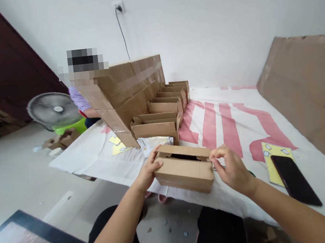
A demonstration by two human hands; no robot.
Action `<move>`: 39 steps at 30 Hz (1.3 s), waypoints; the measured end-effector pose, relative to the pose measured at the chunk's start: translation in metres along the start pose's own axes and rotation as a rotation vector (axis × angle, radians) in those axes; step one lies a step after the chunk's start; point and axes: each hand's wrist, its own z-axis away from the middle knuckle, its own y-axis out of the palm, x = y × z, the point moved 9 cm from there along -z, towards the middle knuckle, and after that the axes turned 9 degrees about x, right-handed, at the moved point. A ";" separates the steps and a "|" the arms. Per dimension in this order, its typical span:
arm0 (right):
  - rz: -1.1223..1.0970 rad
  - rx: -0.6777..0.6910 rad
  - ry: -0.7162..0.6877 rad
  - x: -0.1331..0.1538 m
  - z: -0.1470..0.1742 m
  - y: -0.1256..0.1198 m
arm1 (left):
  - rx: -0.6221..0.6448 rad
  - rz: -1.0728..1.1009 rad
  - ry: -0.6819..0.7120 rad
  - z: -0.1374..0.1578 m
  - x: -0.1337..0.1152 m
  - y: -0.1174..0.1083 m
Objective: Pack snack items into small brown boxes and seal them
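A small brown cardboard box (pixel 182 173) sits at the near edge of the table, its lid partly raised with a dark gap beneath. My left hand (pixel 149 172) grips the box's left end, thumb on top. At the opposite end, my right hand (pixel 234 170) pinches the lid's corner between thumb and fingers. Part of a dark green item (pixel 252 173) shows behind the right wrist; its kind is hidden. Just beyond the box lies a white plastic packet (pixel 156 143).
Open cardboard boxes (pixel 154 128) stand in a row beside a tall stack of cartons (pixel 136 89). A black phone (pixel 296 181) rests on a yellow card (pixel 278 151) at right. Across the table is a person's purple sleeve (pixel 79 99), near a fan (pixel 58 109).
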 end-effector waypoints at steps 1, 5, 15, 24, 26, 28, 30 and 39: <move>-0.025 -0.016 0.018 -0.002 0.009 -0.005 | -0.008 -0.001 -0.002 0.000 0.000 0.000; -0.063 0.064 0.065 -0.005 0.062 0.001 | -0.018 0.005 -0.011 -0.001 0.000 0.000; -0.069 0.411 0.369 -0.033 0.141 0.059 | -0.027 0.005 -0.007 -0.001 -0.001 0.001; -0.270 0.659 0.698 -0.054 0.142 0.068 | -0.039 0.007 -0.012 -0.001 -0.002 0.001; -0.188 0.731 0.687 -0.053 0.143 0.074 | -0.040 0.012 -0.014 -0.001 -0.002 0.001; -0.064 0.794 0.654 -0.051 0.141 0.078 | -0.051 0.008 -0.015 -0.001 -0.001 -0.001; 0.042 0.843 0.629 -0.050 0.139 0.082 | -0.063 0.004 -0.019 -0.001 0.000 -0.003; 0.229 0.820 0.496 -0.045 0.120 0.088 | -0.062 0.022 -0.016 -0.001 0.002 -0.004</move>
